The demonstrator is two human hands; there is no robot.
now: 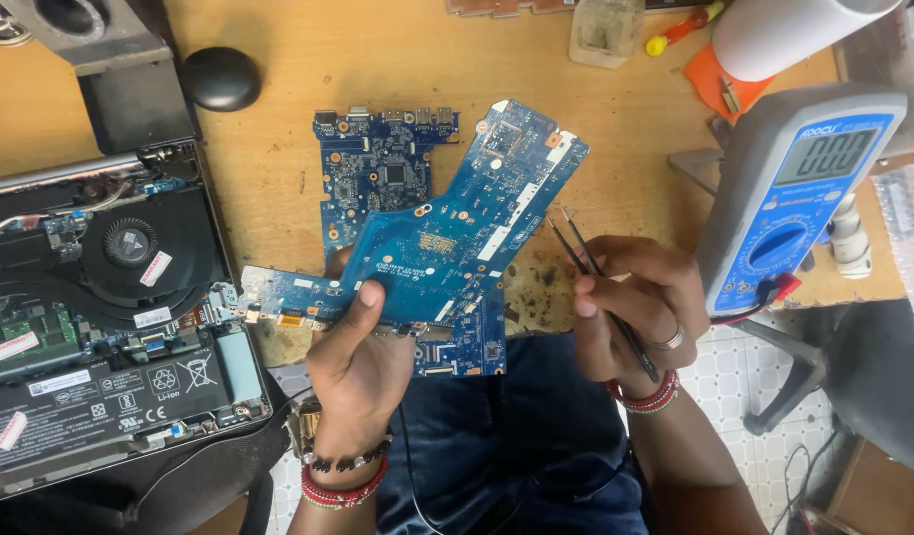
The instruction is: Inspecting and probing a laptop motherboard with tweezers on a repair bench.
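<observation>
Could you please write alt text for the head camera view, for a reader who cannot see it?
The left hand holds up a blue laptop circuit board over a wooden workbench, while the right hand holds two thin black probes near its edge. An opened laptop lies left, a grey-blue multimeter right.

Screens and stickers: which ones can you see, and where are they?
Multimeter screen: right, grey rectangle on a blue-and-grey meter.
Battery label: lower left in the open laptop, black with white symbols.
Fan sticker: left, small, white and red.
Board sticker: middle, white strip on the blue circuit board.
</observation>
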